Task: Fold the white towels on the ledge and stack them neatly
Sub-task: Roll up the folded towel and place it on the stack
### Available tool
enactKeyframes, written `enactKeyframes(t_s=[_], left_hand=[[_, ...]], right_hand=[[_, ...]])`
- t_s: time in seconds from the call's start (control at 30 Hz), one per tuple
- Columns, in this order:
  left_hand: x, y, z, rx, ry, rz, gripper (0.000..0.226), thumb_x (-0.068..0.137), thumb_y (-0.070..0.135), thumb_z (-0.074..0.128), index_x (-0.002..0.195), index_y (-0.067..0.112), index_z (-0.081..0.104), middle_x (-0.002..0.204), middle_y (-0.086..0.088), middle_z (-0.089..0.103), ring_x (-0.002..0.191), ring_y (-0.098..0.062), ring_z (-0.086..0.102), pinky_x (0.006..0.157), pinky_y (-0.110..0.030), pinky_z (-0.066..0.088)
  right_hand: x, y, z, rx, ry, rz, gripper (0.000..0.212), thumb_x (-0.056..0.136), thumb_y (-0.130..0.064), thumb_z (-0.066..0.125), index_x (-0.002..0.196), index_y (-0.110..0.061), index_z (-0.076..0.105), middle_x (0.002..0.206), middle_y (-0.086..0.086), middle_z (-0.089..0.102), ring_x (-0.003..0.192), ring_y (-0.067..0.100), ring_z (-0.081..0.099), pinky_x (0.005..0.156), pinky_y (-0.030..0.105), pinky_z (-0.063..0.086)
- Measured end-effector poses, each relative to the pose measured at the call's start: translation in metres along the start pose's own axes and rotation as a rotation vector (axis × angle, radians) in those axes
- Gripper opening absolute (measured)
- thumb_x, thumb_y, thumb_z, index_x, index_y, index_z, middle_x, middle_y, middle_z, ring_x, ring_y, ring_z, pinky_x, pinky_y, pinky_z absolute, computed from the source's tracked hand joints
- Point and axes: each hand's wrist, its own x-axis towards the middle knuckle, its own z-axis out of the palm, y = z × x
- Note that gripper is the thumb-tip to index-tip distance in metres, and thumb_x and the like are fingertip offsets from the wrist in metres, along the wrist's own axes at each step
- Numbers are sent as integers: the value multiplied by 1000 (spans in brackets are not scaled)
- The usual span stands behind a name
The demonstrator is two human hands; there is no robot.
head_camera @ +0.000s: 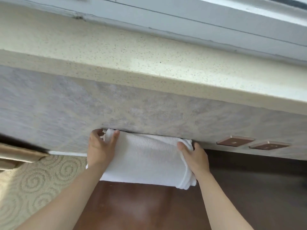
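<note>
White towel [146, 156] in both hands' grip

The left hand [101, 147] is covering the near left corner of the white towel [146, 156] — its far edge is hiding against the wall beyond both hands — while the right hand [194, 156] is masking the layered right end.

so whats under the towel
The towel lies on a brown wooden surface, which shows bare in front of it. Both hands, left and right, grip its ends. Whatever lies directly beneath the towel is covered.
</note>
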Motion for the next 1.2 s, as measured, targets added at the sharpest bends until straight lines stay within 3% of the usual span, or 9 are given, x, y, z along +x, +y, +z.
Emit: enactKeyframes(t_s=[0.07,0.13,0.2,0.3,0.5,0.77,0.9,1.1,1.2], left_hand=[[-13,-1,-5,143,174,238,48,97,43,60,126,5,54,124,-12,59,116,-32,52,98,-43,39],[-37,-2,2,221,206,533,36,96,37,52,118,10,62,121,-7,63,112,-30,55,96,-40,39],[-58,1,22,271,50,736,37,96,32,46,122,13,65,129,-5,64,122,-29,57,102,-42,41],[-70,-1,53,530,-173,847,48,97,27,37,139,16,58,147,-7,54,141,-30,46,112,-46,32],[-41,-14,37,809,-324,850,62,103,55,19,156,27,35,165,1,26,154,-22,19,122,-46,15],[-31,-31,17,878,-290,712,73,93,79,5,158,46,-1,168,8,5,156,-20,1,124,-52,3],[-36,-29,17,901,-273,668,73,92,81,9,157,48,-1,168,6,7,155,-23,6,117,-66,14],[-43,-21,24,904,-258,649,72,96,73,7,160,40,8,167,-17,8,155,-29,5,123,-57,2],[-42,-21,26,852,-263,685,71,98,68,13,160,33,17,167,-15,12,155,-29,7,124,-53,7]], right_hand=[[-19,-6,2,-235,229,-119,52,96,-53,52,127,-12,55,123,6,57,115,27,54,96,41,44],[-47,-15,16,-407,426,-459,41,100,-40,45,126,-12,59,121,8,61,116,30,54,97,44,42],[-66,-21,44,-438,301,-765,38,102,-33,38,126,-13,60,125,6,63,123,30,54,103,45,39],[-65,-14,81,-577,124,-800,48,102,-32,33,140,-12,54,147,5,54,144,25,41,116,45,24],[-43,3,65,-676,54,-819,60,103,-55,30,154,-26,38,162,-2,32,152,16,25,123,44,17],[-29,37,31,-687,82,-770,72,102,-61,20,158,-15,29,166,3,23,155,17,13,123,46,21],[-25,44,30,-635,60,-757,73,103,-61,19,158,-13,26,167,2,20,155,16,8,125,41,15],[-43,11,41,-552,196,-622,69,107,-49,12,145,-6,50,153,9,47,148,24,33,119,44,26],[-57,-18,71,-535,145,-713,66,106,-52,12,151,-15,42,156,5,42,150,23,29,120,45,18]])
